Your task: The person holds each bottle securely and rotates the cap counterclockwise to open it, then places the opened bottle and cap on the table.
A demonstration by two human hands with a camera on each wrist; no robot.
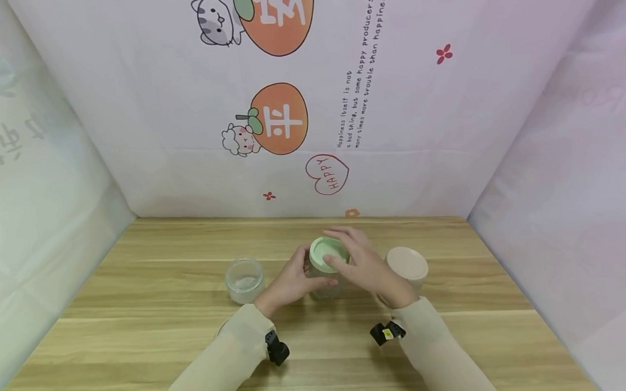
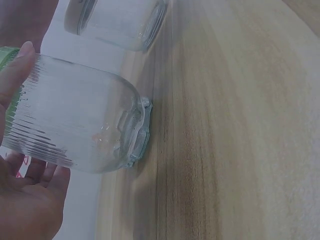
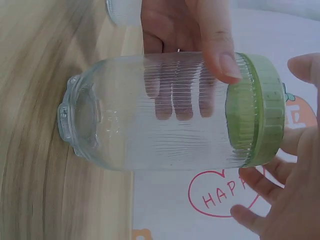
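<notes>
Left hand (image 1: 294, 279) grips ribbed glass jar (image 3: 135, 145), upright between open glass pot (image 1: 245, 283) and pale-lidded jar (image 1: 407, 264) on wooden table (image 1: 157, 339). Right hand (image 1: 366, 265) spread about green lid (image 1: 322, 255) atop; fingertip contact hard to tell.

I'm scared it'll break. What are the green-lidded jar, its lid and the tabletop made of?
Green-lidded jar: probably glass, clear and glossy, with bright glints. Lid: likely plastic, smooth, with a ridged edge. Tabletop: wood or printed laminate, smooth, with streaky grain.
</notes>
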